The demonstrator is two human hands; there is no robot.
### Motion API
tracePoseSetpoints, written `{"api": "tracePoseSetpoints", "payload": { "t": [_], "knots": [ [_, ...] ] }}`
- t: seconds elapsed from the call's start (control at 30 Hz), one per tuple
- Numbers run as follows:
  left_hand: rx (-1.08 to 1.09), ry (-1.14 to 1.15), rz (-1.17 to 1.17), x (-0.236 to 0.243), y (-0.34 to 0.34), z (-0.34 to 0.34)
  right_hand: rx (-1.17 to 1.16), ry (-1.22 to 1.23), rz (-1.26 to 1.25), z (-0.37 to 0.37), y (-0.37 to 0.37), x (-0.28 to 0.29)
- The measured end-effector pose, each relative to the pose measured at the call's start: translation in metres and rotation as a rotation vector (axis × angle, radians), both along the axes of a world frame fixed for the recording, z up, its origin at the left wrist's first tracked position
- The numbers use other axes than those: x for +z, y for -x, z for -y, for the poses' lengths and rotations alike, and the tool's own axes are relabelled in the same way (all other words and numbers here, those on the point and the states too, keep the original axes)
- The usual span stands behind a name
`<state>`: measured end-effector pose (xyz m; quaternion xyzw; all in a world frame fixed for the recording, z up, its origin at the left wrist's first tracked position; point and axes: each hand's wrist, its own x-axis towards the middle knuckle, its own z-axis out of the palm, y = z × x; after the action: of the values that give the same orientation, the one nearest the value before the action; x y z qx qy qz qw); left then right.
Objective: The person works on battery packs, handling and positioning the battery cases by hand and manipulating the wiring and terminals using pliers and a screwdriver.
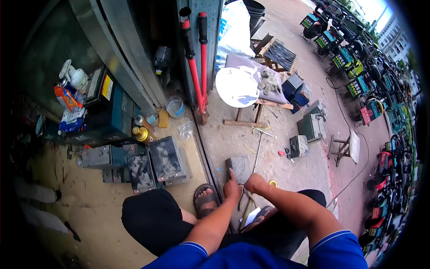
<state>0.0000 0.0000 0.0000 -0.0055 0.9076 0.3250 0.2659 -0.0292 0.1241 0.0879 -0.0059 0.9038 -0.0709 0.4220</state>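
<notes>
A small grey battery (238,168), dusty and box-shaped, lies on the ground in front of me. My left hand (232,188) grips its near left corner, with one finger stretched along the side. Close beside it, my right hand (255,183) is closed in a fist; whatever lies inside is hidden. Just beyond that fist, a thin metal T-handled rod (259,150) rests on the concrete. Below my hands, a pair of long-handled pliers (246,201) lies between my feet near a white paper (250,217). A yellow curved piece (273,183) shows past my right wrist.
Dusty batteries (166,157) stand stacked at left beside a gold bottle (141,133). Red bolt cutters (197,71) lean on the door frame. Ahead are a bench with a white round plate (237,87), more batteries (311,125) and a stool (347,148). Scooters (354,85) line the right.
</notes>
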Motion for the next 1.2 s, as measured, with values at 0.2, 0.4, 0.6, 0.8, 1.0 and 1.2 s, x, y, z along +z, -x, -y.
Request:
{"api": "tracePoseSetpoints", "payload": {
  "t": [0.2, 0.4, 0.6, 0.8, 1.0, 1.2],
  "knots": [
    [-0.018, -0.003, -0.041, 0.003, 0.017, 0.014, -0.286, 0.004, 0.024, 0.013, 0.014, -0.015],
    [-0.068, -0.073, -0.005, 0.005, 0.018, 0.016, -0.315, -0.041, 0.024, 0.032, 0.019, 0.052],
    [-0.114, -0.008, -0.014, -0.013, 0.024, 0.015, 0.240, 0.065, -0.009, 0.042, 0.035, 0.065],
    [-0.079, -0.020, -0.072, -0.039, 0.021, 0.011, 0.357, 0.113, -0.174, 0.016, 0.016, 0.044],
    [-0.115, 0.041, -0.303, -0.012, 0.013, 0.022, -0.214, 0.233, -0.633, 0.040, -0.013, 0.035],
    [-0.090, -0.021, -0.462, -0.028, 0.014, 0.017, -0.325, 0.120, -0.552, 0.047, -0.034, 0.054]
  ]
}}
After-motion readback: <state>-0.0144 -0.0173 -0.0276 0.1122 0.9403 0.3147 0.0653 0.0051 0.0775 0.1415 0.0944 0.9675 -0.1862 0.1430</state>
